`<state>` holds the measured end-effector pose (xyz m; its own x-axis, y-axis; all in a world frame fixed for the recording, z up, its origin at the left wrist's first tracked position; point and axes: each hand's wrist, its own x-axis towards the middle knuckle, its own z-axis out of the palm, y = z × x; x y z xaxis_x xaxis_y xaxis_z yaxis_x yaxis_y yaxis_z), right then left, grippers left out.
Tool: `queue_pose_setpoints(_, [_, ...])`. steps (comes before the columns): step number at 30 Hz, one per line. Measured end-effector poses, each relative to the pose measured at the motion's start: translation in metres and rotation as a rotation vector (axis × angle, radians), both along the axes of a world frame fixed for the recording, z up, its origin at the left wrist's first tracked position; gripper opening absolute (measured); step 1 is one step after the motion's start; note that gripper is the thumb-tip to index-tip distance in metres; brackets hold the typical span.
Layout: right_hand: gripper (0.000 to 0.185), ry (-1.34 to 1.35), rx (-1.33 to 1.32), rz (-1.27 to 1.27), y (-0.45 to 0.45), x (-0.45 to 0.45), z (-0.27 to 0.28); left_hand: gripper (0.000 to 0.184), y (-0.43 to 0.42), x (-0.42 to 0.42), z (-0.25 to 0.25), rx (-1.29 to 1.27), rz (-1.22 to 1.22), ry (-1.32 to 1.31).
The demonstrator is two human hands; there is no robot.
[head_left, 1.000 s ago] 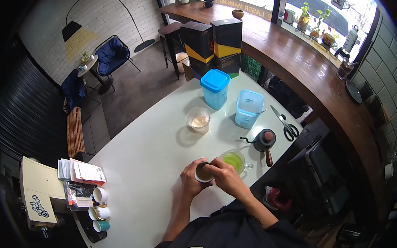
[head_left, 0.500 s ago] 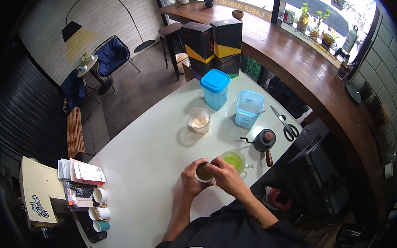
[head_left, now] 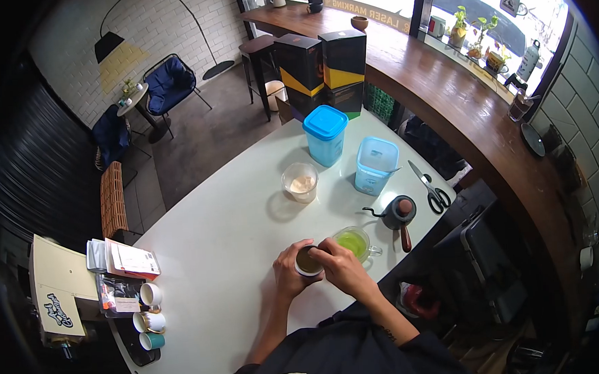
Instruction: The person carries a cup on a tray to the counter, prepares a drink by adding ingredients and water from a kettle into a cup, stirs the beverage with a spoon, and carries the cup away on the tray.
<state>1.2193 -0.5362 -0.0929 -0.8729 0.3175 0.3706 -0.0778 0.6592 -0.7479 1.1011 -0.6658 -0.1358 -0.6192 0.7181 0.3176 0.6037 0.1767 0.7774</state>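
Near the front of the white table [head_left: 208, 259], my left hand [head_left: 290, 272] is wrapped round a small cup [head_left: 308, 262] with dark contents. My right hand [head_left: 341, 263] is closed at the cup's right rim, its fingertips pinched over the opening; what they hold is hidden. Just beyond my right hand stands a glass cup of green liquid [head_left: 352, 242], its handle pointing right. Further back is a clear cup with pale powder [head_left: 301, 183]. A dark kettle [head_left: 400, 212] with a wooden handle sits to the right.
Behind are a lidded blue container [head_left: 325, 135], an open blue container [head_left: 377, 164] and black boxes [head_left: 343, 69]. Scissors [head_left: 432, 190] lie near the right edge. Cups [head_left: 151, 322] and packets [head_left: 132, 258] occupy the left end. A wooden counter [head_left: 436, 78] curves along the right.
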Motion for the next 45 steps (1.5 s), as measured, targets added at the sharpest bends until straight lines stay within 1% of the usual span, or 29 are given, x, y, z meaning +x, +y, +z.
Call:
queue_pose_setpoints(3, [0.037,-0.034,0.028,0.07,-0.002,0.001,-0.004,0.082,-0.001,0.0,0.0,0.009,-0.005,-0.003])
queue_pose_setpoints(6, [0.038,-0.09,0.056,0.113,0.0,0.005,0.006,0.082,-0.002,0.0,0.0,-0.004,-0.002,-0.028])
queue_pose_setpoints(10, [0.039,-0.139,0.068,0.038,0.003,0.005,0.005,0.083,-0.002,0.001,-0.002,-0.002,0.012,-0.035])
queue_pose_setpoints(12, [0.038,-0.032,0.019,-0.017,0.003,0.0,-0.003,0.083,0.0,0.001,-0.004,0.005,0.011,-0.015])
queue_pose_setpoints(13, [0.038,-0.031,0.018,-0.017,0.002,-0.001,-0.005,0.082,0.0,0.001,-0.004,0.012,0.012,0.003])
queue_pose_setpoints(15, [0.035,0.025,-0.02,0.046,-0.001,-0.003,-0.007,0.081,-0.001,0.0,-0.001,0.01,0.009,-0.011])
queue_pose_setpoints(19, [0.033,-0.069,0.052,0.111,0.0,0.0,0.001,0.078,-0.001,0.001,0.002,0.006,0.009,-0.031])
queue_pose_setpoints(22, [0.031,-0.069,0.076,0.069,0.002,0.001,0.003,0.078,-0.002,0.001,0.001,-0.026,0.021,-0.021])
queue_pose_setpoints(24, [0.032,-0.036,0.075,-0.028,0.004,0.001,0.002,0.078,-0.001,0.002,0.001,-0.023,0.024,-0.033])
queue_pose_setpoints(25, [0.032,-0.036,0.076,-0.029,0.004,0.0,0.001,0.078,-0.001,0.003,0.002,-0.021,0.028,-0.042])
queue_pose_setpoints(27, [0.032,0.038,0.041,-0.047,0.002,-0.003,-0.003,0.079,-0.001,0.002,0.001,-0.011,0.022,-0.032])
queue_pose_setpoints(31, [0.033,0.02,0.016,0.032,-0.001,-0.003,0.0,0.08,-0.002,0.0,-0.001,0.002,0.011,-0.033])
queue_pose_setpoints(33, [0.033,-0.056,0.073,0.106,0.001,-0.001,0.0,0.081,-0.002,0.0,0.0,-0.003,0.011,-0.043])
queue_pose_setpoints(36, [0.031,-0.083,0.12,0.039,0.005,0.0,0.001,0.081,-0.002,0.001,0.0,-0.003,0.018,-0.046])
queue_pose_setpoints(40, [0.028,0.007,0.074,-0.051,0.006,-0.003,-0.005,0.081,-0.001,0.0,-0.003,0.003,0.024,-0.015])
queue_pose_setpoints(43, [0.028,0.043,0.012,-0.038,0.004,-0.004,-0.007,0.08,-0.001,0.0,-0.001,0.006,0.012,-0.003])
queue_pose_setpoints(45, [0.029,-0.004,-0.012,0.057,0.002,-0.003,-0.005,0.079,0.0,0.0,0.001,0.008,0.013,-0.003])
